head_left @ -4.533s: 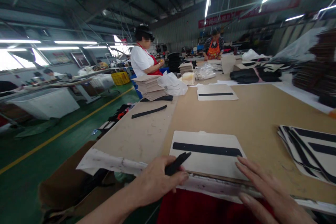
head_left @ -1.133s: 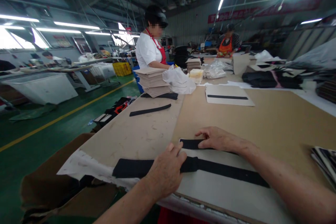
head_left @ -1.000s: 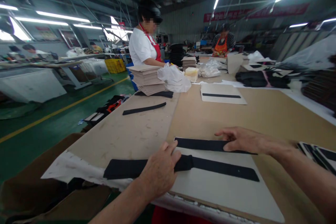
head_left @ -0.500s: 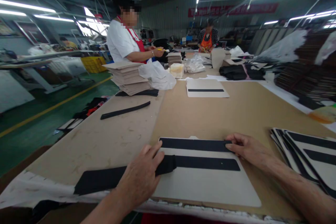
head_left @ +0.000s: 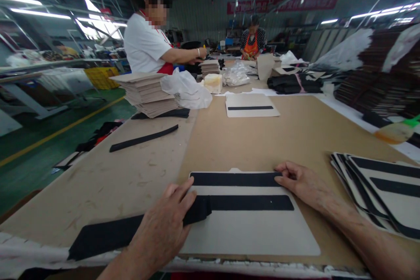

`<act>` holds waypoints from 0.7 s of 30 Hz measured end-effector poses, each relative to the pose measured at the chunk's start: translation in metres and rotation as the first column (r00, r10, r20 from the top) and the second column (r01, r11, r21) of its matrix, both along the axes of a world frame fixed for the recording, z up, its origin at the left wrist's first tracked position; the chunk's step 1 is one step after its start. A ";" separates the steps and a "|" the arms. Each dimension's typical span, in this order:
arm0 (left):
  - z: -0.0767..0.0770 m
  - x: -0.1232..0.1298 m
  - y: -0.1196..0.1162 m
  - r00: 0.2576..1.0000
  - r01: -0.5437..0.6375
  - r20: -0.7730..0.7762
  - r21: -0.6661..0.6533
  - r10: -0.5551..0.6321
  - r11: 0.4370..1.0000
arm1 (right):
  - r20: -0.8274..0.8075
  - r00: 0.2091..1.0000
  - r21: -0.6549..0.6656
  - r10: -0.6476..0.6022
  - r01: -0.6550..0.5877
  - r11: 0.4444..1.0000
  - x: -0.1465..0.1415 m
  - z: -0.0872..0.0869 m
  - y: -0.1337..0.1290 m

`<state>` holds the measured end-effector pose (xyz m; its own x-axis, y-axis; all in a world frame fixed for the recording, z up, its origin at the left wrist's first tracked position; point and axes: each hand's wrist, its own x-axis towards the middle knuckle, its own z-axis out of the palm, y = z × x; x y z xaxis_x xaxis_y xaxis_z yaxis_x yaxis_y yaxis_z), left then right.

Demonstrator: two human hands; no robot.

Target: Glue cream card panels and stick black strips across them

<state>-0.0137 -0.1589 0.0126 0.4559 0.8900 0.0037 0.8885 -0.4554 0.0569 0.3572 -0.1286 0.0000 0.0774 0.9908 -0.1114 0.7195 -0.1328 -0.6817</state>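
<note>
A pale grey board [head_left: 252, 234] lies flat on the table before me, with two black strips across it. My left hand [head_left: 167, 214] wraps around a bundle of black fabric strips [head_left: 108, 232], which overlaps the board's left side. Its index fingertip touches the left end of the upper black strip [head_left: 232, 179]. At the opposite end of that strip, my right hand [head_left: 292, 179] has thumb and index finger closed on the strip's right corner. The lower black strip [head_left: 252, 202] runs parallel beneath; its left end is hidden under the bundle.
Finished-looking boards with black strips [head_left: 390, 183] are piled at the right. A single board [head_left: 252, 101] and a loose narrow black strip [head_left: 144, 138] lie farther back. Stacked grey boards [head_left: 144, 94] and a plastic bag [head_left: 187, 87] stand back left, near a co-worker [head_left: 147, 39].
The view has shifted slightly, so everything sits a little farther left. Both my hands keep their places on the strip and bundle. The co-worker's arms have moved.
</note>
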 end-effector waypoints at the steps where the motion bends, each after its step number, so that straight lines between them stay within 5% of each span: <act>1: 0.000 0.000 0.000 1.000 -0.003 -0.003 -0.005 0.003 1.000 | 0.012 1.000 0.006 0.006 -0.006 1.000 -0.001 0.001 0.000; 15: 0.002 0.000 0.001 1.000 0.007 -0.006 -0.012 -0.007 1.000 | 0.167 0.986 0.032 0.014 -0.020 0.999 -0.005 0.001 0.004; 21: 0.024 0.011 0.010 0.999 0.039 0.002 -0.056 -0.039 0.998 | 0.462 0.868 0.079 0.182 -0.245 0.966 -0.022 0.011 -0.003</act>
